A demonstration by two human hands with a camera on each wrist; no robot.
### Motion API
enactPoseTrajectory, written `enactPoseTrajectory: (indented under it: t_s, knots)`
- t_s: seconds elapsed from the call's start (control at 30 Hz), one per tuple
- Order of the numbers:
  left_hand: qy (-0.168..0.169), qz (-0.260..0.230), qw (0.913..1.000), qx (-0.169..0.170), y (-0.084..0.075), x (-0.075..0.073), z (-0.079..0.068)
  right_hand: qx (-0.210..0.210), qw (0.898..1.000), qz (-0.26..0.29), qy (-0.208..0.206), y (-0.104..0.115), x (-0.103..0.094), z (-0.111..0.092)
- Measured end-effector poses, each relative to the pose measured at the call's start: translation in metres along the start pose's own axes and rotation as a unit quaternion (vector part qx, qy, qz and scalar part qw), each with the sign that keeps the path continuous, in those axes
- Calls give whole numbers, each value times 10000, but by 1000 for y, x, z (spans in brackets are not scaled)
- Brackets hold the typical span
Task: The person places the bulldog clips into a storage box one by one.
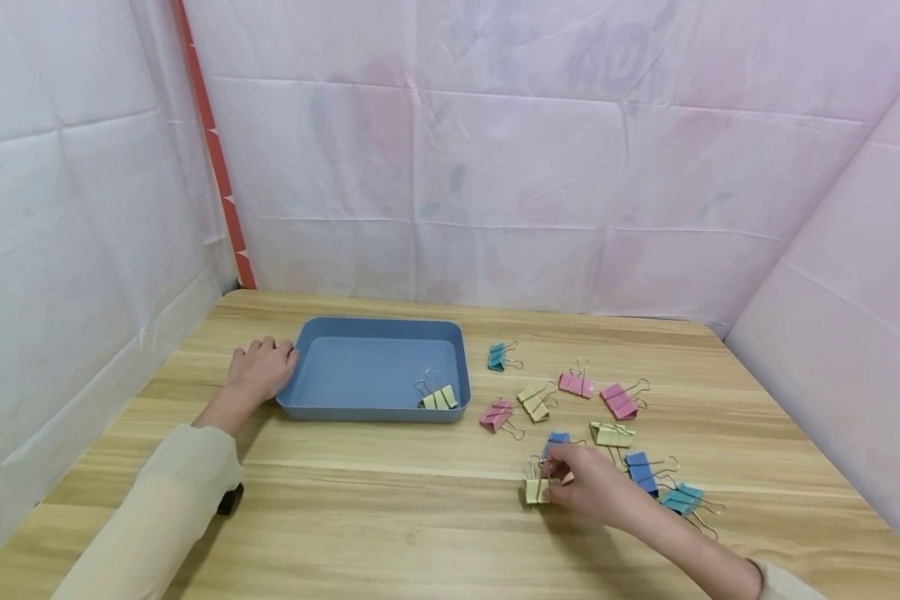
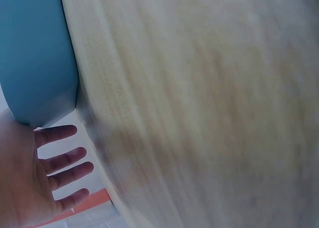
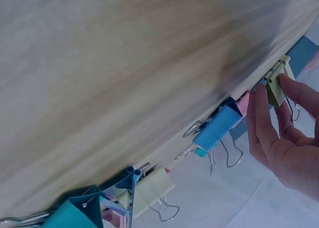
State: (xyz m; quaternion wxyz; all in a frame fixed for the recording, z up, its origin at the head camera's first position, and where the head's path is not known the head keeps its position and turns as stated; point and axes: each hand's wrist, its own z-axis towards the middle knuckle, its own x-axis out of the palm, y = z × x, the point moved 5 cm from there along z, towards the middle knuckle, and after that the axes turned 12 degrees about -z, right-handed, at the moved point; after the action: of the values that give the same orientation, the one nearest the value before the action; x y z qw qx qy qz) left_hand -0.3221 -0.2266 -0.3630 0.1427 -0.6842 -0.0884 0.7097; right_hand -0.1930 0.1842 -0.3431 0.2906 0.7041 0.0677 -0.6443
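My right hand (image 1: 588,483) pinches a pale yellow binder clip (image 1: 536,490) between thumb and fingers, close over the table. In the right wrist view the same yellow clip (image 3: 275,91) shows its wire handles beside the fingertips. Just behind that hand lies a blue binder clip (image 1: 557,442), partly covered by it. At the left end of a blue-grey tray (image 1: 375,413) is my left hand (image 1: 264,367), touching the side; the left wrist view shows its fingers (image 2: 70,175) extended and spread. Inside the tray, near its front right corner, sits another yellow clip (image 1: 439,398).
Right of the tray are scattered pink clips (image 1: 619,402), yellow clips (image 1: 612,434), a blue clip (image 1: 642,473) and teal clips (image 1: 682,498). A small black object (image 1: 230,500) shows by the left sleeve. White cloth walls (image 1: 450,167) enclose the wooden table (image 1: 390,517).
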Motion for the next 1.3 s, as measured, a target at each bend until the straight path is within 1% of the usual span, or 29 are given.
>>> enactPoseTrajectory:
  t_s: [0.27,0.57,0.8,1.3]
  knots:
    - [14,14,10000,-8,1,1,1,24,10000,14,-23,6,-5,2]
    - [4,31,10000,-2,2,1,1,-162,9996,87,-202,14,-12,5]
    - [17,6,10000,9,2,2,1,-150,9995,65,-282,18,-15,8]
    - [-24,-23,10000,19,2,3,3,-292,9987,162,-381,25,-20,16]
